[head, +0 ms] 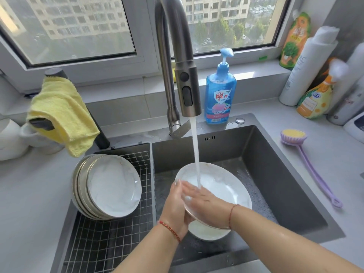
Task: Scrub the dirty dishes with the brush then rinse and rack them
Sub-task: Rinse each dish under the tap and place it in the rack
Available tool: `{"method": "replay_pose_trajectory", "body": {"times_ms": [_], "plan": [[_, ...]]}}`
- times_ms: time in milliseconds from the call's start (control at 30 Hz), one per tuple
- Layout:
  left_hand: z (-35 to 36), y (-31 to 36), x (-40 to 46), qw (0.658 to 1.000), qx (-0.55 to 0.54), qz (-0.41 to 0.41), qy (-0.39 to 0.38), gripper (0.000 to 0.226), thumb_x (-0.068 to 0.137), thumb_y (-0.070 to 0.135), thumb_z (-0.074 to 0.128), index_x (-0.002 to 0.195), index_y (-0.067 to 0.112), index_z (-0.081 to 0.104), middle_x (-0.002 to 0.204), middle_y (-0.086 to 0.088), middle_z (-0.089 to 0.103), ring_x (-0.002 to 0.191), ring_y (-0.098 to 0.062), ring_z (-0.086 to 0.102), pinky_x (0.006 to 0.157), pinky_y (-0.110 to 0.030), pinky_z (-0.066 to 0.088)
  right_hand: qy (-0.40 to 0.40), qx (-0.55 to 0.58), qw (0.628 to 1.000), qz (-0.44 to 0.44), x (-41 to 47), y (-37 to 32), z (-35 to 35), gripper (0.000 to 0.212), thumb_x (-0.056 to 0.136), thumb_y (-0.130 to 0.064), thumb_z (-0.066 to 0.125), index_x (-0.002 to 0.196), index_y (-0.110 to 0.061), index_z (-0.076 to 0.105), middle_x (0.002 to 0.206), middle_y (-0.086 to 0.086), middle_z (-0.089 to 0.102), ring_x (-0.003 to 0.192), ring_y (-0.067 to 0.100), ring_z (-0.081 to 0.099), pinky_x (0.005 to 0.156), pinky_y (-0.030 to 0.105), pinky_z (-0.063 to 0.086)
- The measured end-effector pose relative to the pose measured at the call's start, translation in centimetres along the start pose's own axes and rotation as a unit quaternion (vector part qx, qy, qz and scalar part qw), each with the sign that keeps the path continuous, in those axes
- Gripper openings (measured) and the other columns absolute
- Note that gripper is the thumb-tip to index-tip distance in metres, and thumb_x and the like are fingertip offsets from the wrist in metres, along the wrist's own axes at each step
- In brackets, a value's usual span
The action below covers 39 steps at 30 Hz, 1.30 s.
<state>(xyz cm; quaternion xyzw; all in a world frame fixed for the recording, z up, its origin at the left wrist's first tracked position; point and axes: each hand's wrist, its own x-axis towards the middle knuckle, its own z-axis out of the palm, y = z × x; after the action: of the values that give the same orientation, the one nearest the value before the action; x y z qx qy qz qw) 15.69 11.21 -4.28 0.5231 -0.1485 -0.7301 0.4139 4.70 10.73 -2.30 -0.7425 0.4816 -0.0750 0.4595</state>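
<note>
A white plate (220,186) is tilted in the sink under water running from the faucet (187,79). My left hand (175,209) grips the plate's near-left rim from behind. My right hand (204,201) lies flat on the plate's inner face, fingers straight, in the stream. Part of another white dish (206,232) shows below the plate on the sink floor. The purple brush (307,160) with a yellow head lies on the counter to the right of the sink. Several white plates (110,186) lean stacked in the wire rack (110,239) at the left.
A blue dish soap bottle (220,95) stands behind the sink (275,174). A yellow cloth (61,113) hangs over a dark bar at the left. Bottles and pouches (315,85) crowd the right back corner. White cups (11,138) stand at the far left.
</note>
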Motion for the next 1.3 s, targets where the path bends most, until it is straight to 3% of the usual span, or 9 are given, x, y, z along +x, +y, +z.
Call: {"method": "replay_pose_trajectory", "body": {"times_ms": [67, 200, 433, 533, 633, 700, 933, 1133, 1300], "plan": [[0.2, -0.1, -0.3, 0.999, 0.004, 0.018, -0.026, 0.051, 0.1, 0.056, 0.033, 0.131, 0.023, 0.057, 0.111, -0.01, 0.074, 0.1, -0.027, 0.072, 0.068, -0.037, 0.06, 0.043, 0.008, 0.996, 0.074, 1.2, 1.0, -1.0, 0.051, 0.102, -0.04, 0.025, 0.151, -0.033, 0.015, 0.157, -0.019, 0.01, 0.145, 0.003, 0.003, 0.117, 0.027, -0.002], [-0.4, 0.1, -0.1, 0.999, -0.01, 0.049, -0.011, 0.042, 0.102, 0.052, 0.034, 0.134, 0.032, 0.054, 0.119, -0.004, 0.071, 0.106, -0.028, 0.069, 0.071, -0.043, 0.059, 0.002, -0.214, 0.97, 0.114, 1.4, 4.6, -2.9, 0.058, 0.101, -0.046, 0.018, 0.153, -0.03, -0.004, 0.158, -0.012, -0.016, 0.145, 0.006, -0.017, 0.117, 0.032, -0.015], [-1.9, 0.2, 0.5, 0.997, -0.03, 0.053, 0.052, 0.043, 0.102, 0.052, 0.036, 0.131, 0.028, 0.057, 0.122, -0.011, 0.068, 0.11, -0.036, 0.065, 0.075, -0.052, 0.06, -0.106, -0.271, 0.944, 0.154, -3.1, 2.8, -2.5, 0.042, 0.1, -0.021, 0.02, 0.142, -0.017, 0.025, 0.137, 0.013, 0.04, 0.127, 0.029, 0.037, 0.113, 0.053, 0.019], [-1.8, 0.1, 0.5, 0.997, -0.016, 0.055, 0.048, 0.043, 0.102, 0.053, 0.035, 0.131, 0.029, 0.056, 0.123, -0.01, 0.067, 0.107, -0.035, 0.067, 0.073, -0.05, 0.06, -0.136, -0.202, 0.962, 0.122, -4.2, 1.0, -1.1, 0.045, 0.105, -0.019, 0.02, 0.149, -0.021, 0.019, 0.152, 0.008, 0.028, 0.14, 0.03, 0.024, 0.117, 0.046, 0.015], [-1.5, -0.1, 0.3, 0.999, -0.022, 0.024, 0.041, 0.053, 0.098, 0.06, 0.037, 0.134, 0.025, 0.053, 0.121, -0.014, 0.067, 0.098, -0.034, 0.072, 0.068, -0.042, 0.06, -0.12, -0.069, 0.989, 0.062, -3.2, -0.2, -0.5, 0.047, 0.105, -0.038, 0.012, 0.152, -0.033, 0.013, 0.154, -0.023, 0.006, 0.142, -0.003, -0.003, 0.112, 0.022, -0.003], [-1.3, -0.1, 0.1, 0.999, -0.025, 0.016, 0.025, 0.059, 0.096, 0.062, 0.038, 0.136, 0.022, 0.053, 0.119, -0.016, 0.069, 0.096, -0.031, 0.073, 0.067, -0.04, 0.06, -0.085, -0.029, 0.995, 0.046, -1.1, 0.4, 0.7, 0.048, 0.103, -0.045, 0.008, 0.15, -0.041, 0.01, 0.148, -0.034, 0.001, 0.132, -0.015, -0.009, 0.118, 0.03, -0.01], [0.0, -0.1, -0.7, 0.999, -0.013, 0.02, -0.046, 0.056, 0.099, 0.058, 0.031, 0.134, 0.022, 0.056, 0.117, -0.01, 0.072, 0.105, -0.028, 0.07, 0.068, -0.038, 0.059, 0.032, -0.068, 0.992, 0.098, 1.3, 3.4, -2.6, 0.049, 0.101, -0.046, 0.024, 0.149, -0.042, 0.016, 0.159, -0.017, 0.004, 0.147, 0.007, -0.003, 0.119, 0.037, -0.005], [-0.2, 0.3, -0.4, 0.998, -0.034, 0.048, 0.0, 0.044, 0.101, 0.054, 0.035, 0.131, 0.03, 0.057, 0.119, -0.006, 0.071, 0.108, -0.031, 0.068, 0.075, -0.045, 0.059, -0.04, -0.273, 0.943, 0.185, -1.9, 5.0, -3.7, 0.059, 0.101, -0.044, 0.013, 0.154, -0.019, 0.003, 0.161, 0.0, -0.002, 0.148, 0.015, -0.006, 0.12, 0.041, -0.004], [-0.4, 0.5, -0.5, 0.997, -0.008, 0.072, 0.004, 0.039, 0.102, 0.052, 0.035, 0.127, 0.033, 0.058, 0.12, -0.007, 0.07, 0.106, -0.032, 0.069, 0.069, -0.042, 0.059, -0.133, -0.25, 0.949, 0.137, -4.9, 1.9, -1.5, 0.056, 0.101, -0.003, 0.018, 0.152, -0.02, 0.005, 0.16, 0.008, -0.008, 0.148, 0.023, -0.009, 0.115, 0.06, -0.005]]}}
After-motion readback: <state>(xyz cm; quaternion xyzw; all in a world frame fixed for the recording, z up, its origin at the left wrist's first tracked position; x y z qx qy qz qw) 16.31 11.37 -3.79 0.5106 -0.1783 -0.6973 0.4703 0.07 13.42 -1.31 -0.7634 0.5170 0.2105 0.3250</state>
